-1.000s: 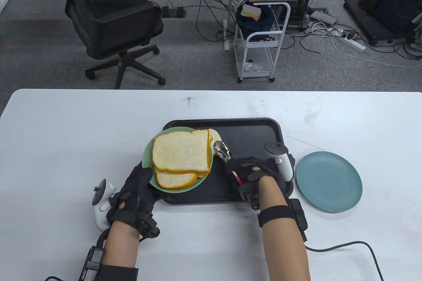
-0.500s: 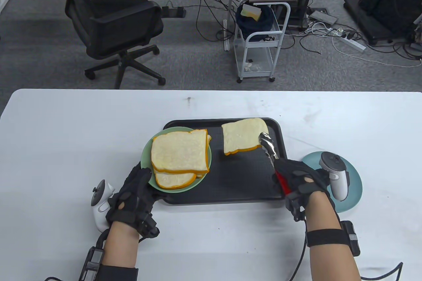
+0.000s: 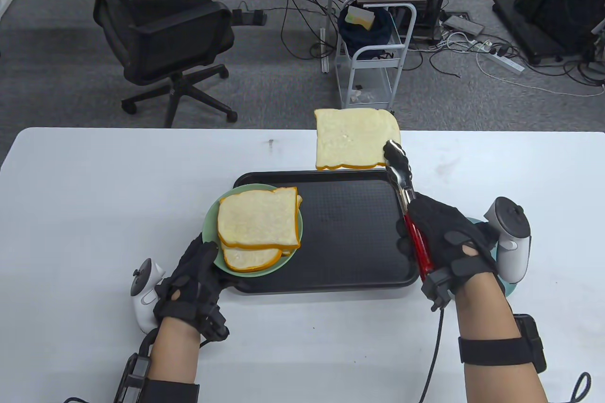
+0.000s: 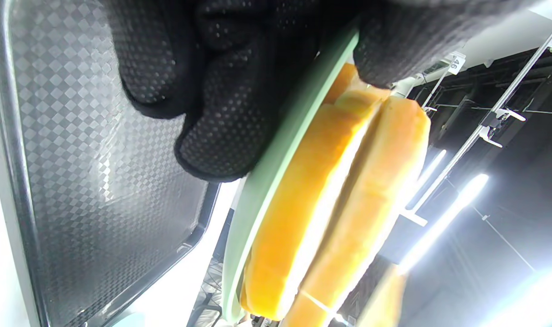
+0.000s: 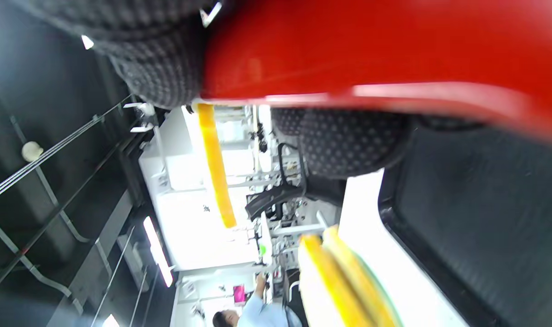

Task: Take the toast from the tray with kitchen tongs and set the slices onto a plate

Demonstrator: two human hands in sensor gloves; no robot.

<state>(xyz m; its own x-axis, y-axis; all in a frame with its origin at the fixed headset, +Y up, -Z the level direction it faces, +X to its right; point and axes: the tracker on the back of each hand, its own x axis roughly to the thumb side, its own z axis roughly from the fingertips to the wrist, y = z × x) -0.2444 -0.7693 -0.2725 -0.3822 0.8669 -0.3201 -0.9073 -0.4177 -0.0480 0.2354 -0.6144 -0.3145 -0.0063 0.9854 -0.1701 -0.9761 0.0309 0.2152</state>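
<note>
The white rectangular table [image 3: 94,195] carries a black textured plastic tray [image 3: 350,252], which serves as the landmark here. On the tray's left part sits a pale green round plate [image 3: 210,228] stacked with flat pale slices of toast with orange crusts [image 3: 257,221]. The left hand [image 3: 191,287] pinches the near-left rim of that green plate, thumb on top and fingers beneath in the left wrist view, steadying it.

Just off the tray's right edge lies a blue-grey round plate [image 3: 508,287], mostly hidden under the right hand [image 3: 449,244] and its tracker. That hand grips the red-handled steel kitchen tongs [image 3: 409,204] closed; their long axis runs from the hand up and away over the tray's far right corner. The tips clamp the right corner of one lifted slice of toast [image 3: 354,138], which hangs in the air beyond the tray's far edge, clear of the table.

The blue-grey plate sits nearer the person than the slice, right beneath the holding hand. I judge the slice must swing back and rightward, and the hand must withdraw enough to uncover the plate.
</note>
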